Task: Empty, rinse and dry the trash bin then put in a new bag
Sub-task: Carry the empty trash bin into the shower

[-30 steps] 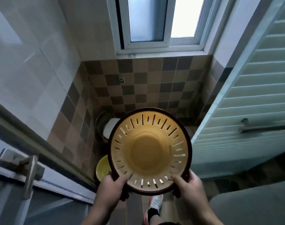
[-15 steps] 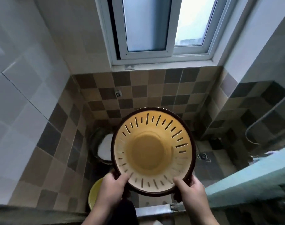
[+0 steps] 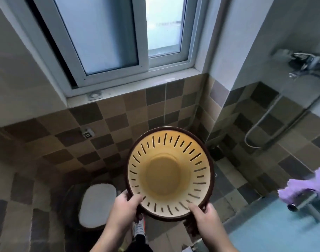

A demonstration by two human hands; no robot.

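Observation:
I look straight down into a round yellow trash bin (image 3: 166, 173) with slotted walls and a dark brown rim. Its inside is empty, with no bag. I hold it in front of me over the tiled bathroom floor. My left hand (image 3: 125, 209) grips the near left rim, thumb inside the bin. My right hand (image 3: 204, 220) grips the near right rim, thumb also inside.
A squat toilet (image 3: 97, 206) lies in the floor at lower left. A window (image 3: 119, 37) is set in the far wall. A shower hose (image 3: 261, 128) and tap fitting (image 3: 304, 62) hang on the right wall. A purple cloth (image 3: 304, 186) lies on a blue surface (image 3: 275, 230) at lower right.
I have stepped through the doorway into the bathroom; the door is out of view and the floor, shower hose and blue surface now show. Both hands keep the same hold.

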